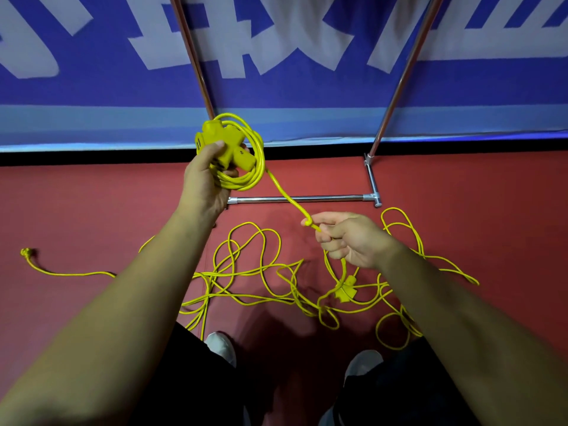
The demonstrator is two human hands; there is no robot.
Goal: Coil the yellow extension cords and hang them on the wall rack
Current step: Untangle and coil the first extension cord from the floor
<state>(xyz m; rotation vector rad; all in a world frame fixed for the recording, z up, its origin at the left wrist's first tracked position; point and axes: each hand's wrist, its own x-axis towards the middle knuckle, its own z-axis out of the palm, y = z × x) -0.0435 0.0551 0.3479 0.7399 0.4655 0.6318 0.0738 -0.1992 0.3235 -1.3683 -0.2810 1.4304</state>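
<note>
My left hand [206, 176] grips a yellow cross-shaped socket block [226, 142] together with several wound loops of yellow cord [256, 167], held up in front of the rack. One strand [285, 195] runs taut from that coil down to my right hand [350, 238], which pinches the cord. Below lies a tangle of loose yellow cord [261, 272] on the red floor, with a second socket block [345, 290] in it. A yellow plug end [26, 252] lies far left.
A chrome rack frame has two slanted poles [396, 84] and a floor bar [301, 198] against the blue banner wall [276, 87]. My two white shoes [221, 345] stand at the tangle's near edge. More loops lie at the right [408, 232].
</note>
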